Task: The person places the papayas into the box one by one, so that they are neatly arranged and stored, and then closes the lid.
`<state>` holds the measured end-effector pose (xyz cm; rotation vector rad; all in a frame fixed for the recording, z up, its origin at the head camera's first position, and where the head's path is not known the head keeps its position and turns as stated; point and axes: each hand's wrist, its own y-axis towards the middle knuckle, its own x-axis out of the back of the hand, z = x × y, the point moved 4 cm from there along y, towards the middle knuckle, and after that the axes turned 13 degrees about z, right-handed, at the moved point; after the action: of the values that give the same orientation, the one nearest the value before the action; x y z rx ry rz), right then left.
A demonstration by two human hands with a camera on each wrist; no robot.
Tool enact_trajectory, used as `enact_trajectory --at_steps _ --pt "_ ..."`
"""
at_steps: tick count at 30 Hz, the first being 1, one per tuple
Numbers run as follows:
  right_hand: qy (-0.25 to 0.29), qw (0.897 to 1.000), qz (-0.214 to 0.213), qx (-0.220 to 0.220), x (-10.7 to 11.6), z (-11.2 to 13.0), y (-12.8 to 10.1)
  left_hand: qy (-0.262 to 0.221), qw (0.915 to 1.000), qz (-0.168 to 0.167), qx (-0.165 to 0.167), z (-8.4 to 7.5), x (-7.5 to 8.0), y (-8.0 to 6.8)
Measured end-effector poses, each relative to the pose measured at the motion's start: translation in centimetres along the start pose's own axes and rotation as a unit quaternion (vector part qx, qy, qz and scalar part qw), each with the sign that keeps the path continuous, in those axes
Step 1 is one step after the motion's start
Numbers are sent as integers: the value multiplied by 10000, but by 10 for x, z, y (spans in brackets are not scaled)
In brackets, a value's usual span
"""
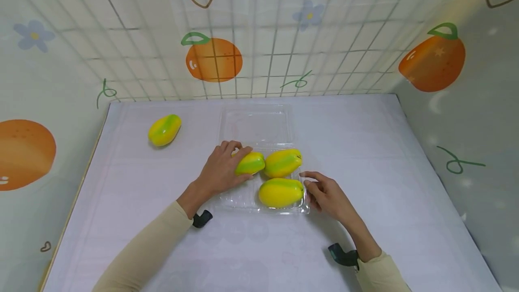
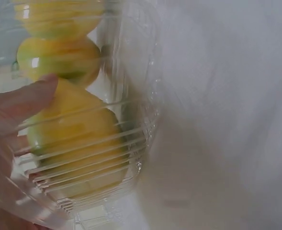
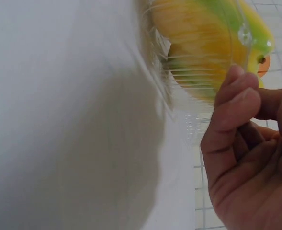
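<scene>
My left hand (image 1: 220, 168) grips a yellow-green mango (image 1: 250, 163) from above at the left of a clear plastic clamshell box (image 1: 235, 201), thumb on its near side and fingers on its far side. Two more mangoes lie in the box's right half, one behind (image 1: 283, 162) and one in front (image 1: 281, 193). At the box's right rim, my right hand (image 1: 326, 193) pinches the edge with curled fingers. Through the clear wall, the left wrist view shows the held mango (image 2: 78, 139) beside the other two. The right wrist view has the fingertips (image 3: 235, 72) right at the rim.
Another mango (image 1: 164, 130) lies at the back left of the white table (image 1: 142, 193). The box's clear lid (image 1: 256, 123) is folded open toward the back. Behind stands a grid wall (image 1: 267, 35) covered by a printed sheet; printed curtains flank both sides.
</scene>
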<state>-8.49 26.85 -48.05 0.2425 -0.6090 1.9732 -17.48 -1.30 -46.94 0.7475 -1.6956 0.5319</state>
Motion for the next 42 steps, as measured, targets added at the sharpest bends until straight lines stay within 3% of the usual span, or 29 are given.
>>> enact_trajectory --at_steps 9,14,19,24,30,42 --pt "-256 9995 -187 -84 0 -1 1 -194 9997 121 -73 -2 -2 0" --pt "-744 9929 -906 -176 7 4 2 -299 9994 146 -33 -2 -2 -1" --pt "-1214 9796 -1585 248 14 12 8 -353 9993 137 -20 -1 -2 -1" --pt "-1448 9690 -1954 439 16 20 20 -371 9992 132 -8 -1 -3 -1" --pt "-1548 9688 -1881 464 17 30 31 -453 9989 127 4 0 -3 -2" --pt "-1699 9712 -1651 239 15 36 32 -576 9983 72 57 3 -1 -3"
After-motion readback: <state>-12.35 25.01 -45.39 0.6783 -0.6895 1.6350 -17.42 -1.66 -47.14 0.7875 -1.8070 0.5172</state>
